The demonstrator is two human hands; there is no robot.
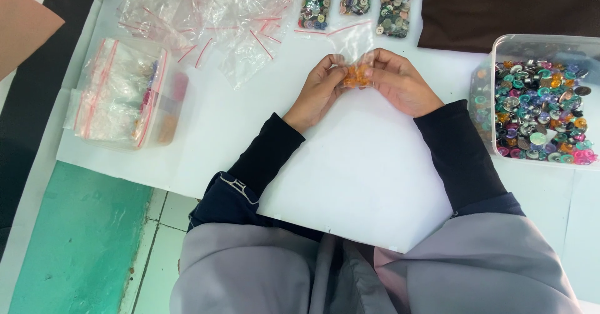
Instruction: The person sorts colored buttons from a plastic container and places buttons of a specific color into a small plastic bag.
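Observation:
My left hand [317,92] and my right hand [400,84] together pinch a small clear zip bag [356,70] with a red seal strip, which holds orange buttons. Both hands hover just above the white sheet [350,164] that covers the table. Black sleeves cover both forearms. Three filled bags of mixed buttons [356,1] lie in a row just beyond the hands.
A clear plastic tub of colourful buttons [540,111] stands at the right. A heap of empty zip bags [206,11] lies at the top left, with a clear box of bags [128,95] further left. Dark brown cloth [506,8] lies at the top right.

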